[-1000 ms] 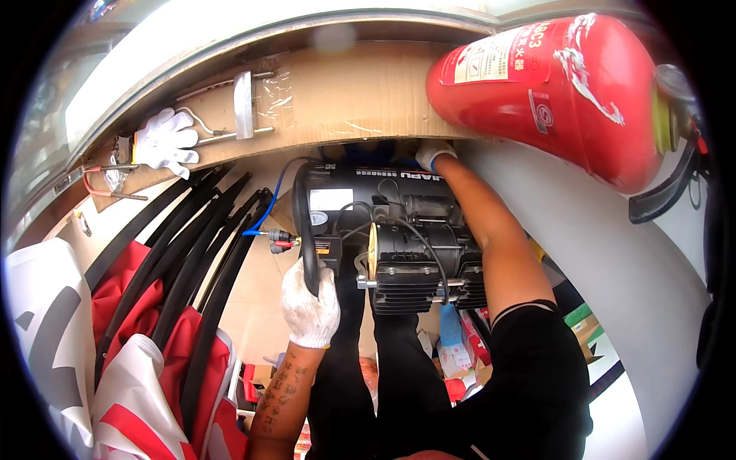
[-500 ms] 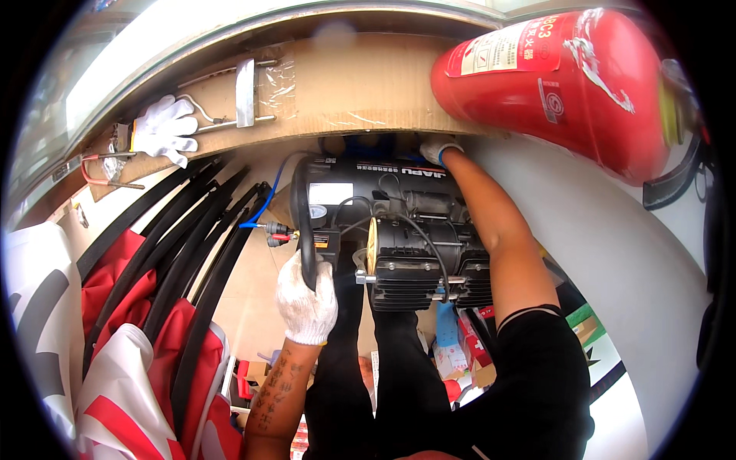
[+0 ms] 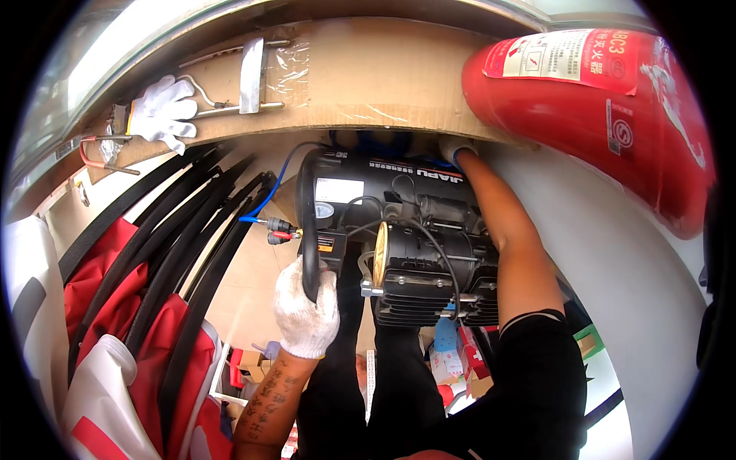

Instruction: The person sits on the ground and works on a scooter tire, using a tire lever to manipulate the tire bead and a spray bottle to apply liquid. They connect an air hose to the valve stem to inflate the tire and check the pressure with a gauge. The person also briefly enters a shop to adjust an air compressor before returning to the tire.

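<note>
A black air compressor (image 3: pixel 387 184) with a tank, motor, gauge and hose fitting (image 3: pixel 284 234) is above my legs. My left hand (image 3: pixel 305 307), in a white knit glove, is closed on its vertical black handle (image 3: pixel 310 257) at the left end. My right hand (image 3: pixel 458 150), also gloved, reaches to the far right end of the tank under the cardboard-covered ledge (image 3: pixel 368 73); its fingers are hidden. A blue hose (image 3: pixel 268 203) runs from the fitting up behind the tank.
A red fire extinguisher (image 3: pixel 583 138) lies on the ledge, with a white glove (image 3: pixel 161 115) and metal rods (image 3: pixel 241 107) at the left. Black poles with red and white fabric (image 3: pixel 107 299) lean at left. A pale curved surface (image 3: pixel 621 307) is at right; boxes (image 3: pixel 452 356) lie below.
The view has shifted, so the extinguisher sits farther right and the compressor's motor slightly right and lower. Both my hands remain at the compressor, the left still on the handle.
</note>
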`<act>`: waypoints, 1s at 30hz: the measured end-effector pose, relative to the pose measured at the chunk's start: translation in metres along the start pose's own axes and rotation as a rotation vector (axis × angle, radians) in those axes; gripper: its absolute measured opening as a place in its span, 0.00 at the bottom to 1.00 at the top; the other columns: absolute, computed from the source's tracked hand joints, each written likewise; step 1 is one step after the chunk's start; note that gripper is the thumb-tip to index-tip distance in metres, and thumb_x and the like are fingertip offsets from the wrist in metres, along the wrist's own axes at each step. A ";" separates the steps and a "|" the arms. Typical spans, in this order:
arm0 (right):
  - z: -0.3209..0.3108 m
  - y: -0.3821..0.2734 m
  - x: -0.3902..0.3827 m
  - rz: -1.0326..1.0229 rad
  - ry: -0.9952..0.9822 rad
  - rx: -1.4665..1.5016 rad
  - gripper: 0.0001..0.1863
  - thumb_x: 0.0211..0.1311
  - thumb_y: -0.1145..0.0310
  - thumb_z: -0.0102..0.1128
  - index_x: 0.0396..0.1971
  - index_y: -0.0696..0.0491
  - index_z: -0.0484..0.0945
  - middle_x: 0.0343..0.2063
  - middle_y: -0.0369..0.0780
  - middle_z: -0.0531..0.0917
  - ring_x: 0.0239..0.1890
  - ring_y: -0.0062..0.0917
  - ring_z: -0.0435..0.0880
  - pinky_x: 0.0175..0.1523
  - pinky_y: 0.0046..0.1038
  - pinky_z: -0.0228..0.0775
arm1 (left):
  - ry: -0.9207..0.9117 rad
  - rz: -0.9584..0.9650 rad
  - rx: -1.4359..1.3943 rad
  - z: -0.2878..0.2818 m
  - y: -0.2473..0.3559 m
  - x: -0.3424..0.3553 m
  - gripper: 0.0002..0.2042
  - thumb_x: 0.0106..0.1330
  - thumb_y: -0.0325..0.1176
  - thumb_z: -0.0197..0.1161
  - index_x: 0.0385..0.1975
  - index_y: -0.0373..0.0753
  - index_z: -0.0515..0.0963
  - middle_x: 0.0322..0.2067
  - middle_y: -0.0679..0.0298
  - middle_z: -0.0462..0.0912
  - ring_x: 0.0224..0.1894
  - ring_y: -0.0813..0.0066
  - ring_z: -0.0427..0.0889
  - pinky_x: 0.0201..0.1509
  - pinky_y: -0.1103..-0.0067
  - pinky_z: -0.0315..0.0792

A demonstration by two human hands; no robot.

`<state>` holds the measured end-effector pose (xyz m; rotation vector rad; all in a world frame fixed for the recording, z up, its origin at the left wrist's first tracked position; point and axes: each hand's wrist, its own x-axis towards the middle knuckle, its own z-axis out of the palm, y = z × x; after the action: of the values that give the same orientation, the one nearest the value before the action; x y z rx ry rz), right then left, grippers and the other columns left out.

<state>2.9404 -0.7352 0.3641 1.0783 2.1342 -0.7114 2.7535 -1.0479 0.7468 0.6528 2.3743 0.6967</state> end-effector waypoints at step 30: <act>0.006 0.027 -0.019 0.223 -0.017 -0.060 0.34 0.71 0.59 0.49 0.77 0.45 0.63 0.78 0.47 0.60 0.79 0.42 0.61 0.80 0.42 0.57 | 0.038 0.124 0.064 -0.005 0.001 0.001 0.14 0.65 0.30 0.69 0.48 0.30 0.81 0.36 0.49 0.84 0.39 0.46 0.85 0.46 0.62 0.78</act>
<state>2.9733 -0.7344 0.3696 1.2492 1.9686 -0.5464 2.7504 -1.0482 0.7507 0.8266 2.4152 0.6935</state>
